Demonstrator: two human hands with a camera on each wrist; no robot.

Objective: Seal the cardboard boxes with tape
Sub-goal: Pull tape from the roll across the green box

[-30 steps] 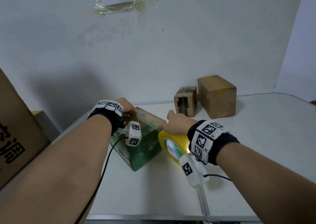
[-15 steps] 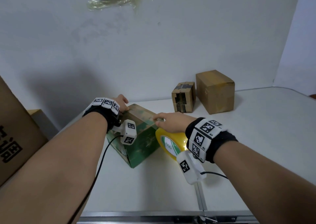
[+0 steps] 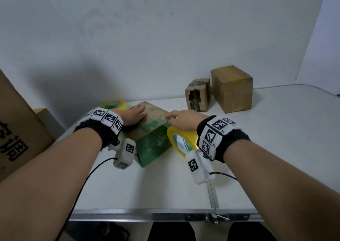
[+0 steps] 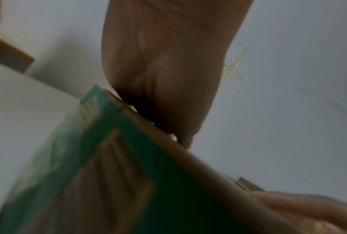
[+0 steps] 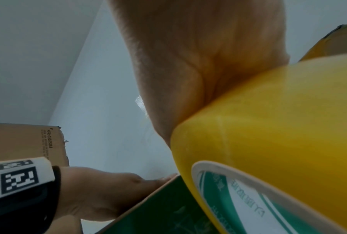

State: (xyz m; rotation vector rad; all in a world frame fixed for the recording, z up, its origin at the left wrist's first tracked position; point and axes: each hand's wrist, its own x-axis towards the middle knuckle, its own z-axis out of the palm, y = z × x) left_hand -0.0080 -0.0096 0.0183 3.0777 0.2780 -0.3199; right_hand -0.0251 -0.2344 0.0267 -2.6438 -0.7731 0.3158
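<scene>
The green printed cardboard box [image 3: 150, 130] sits on the white table [image 3: 276, 130], near its left end, with the left hand [image 3: 133, 114] laid flat on the top, fingers straight. The right hand [image 3: 181, 120] rests over a yellow tape roll [image 3: 181, 141] touching the box's right side, fingertips pressing the box's top edge (whether they curl around the roll cannot be told). Two small brown boxes [image 3: 219, 93] stand well apart at the wall.

second tape roll [image 3: 115, 104] half hidden behind left wrist, large carton [image 3: 16, 130] cropped
</scene>
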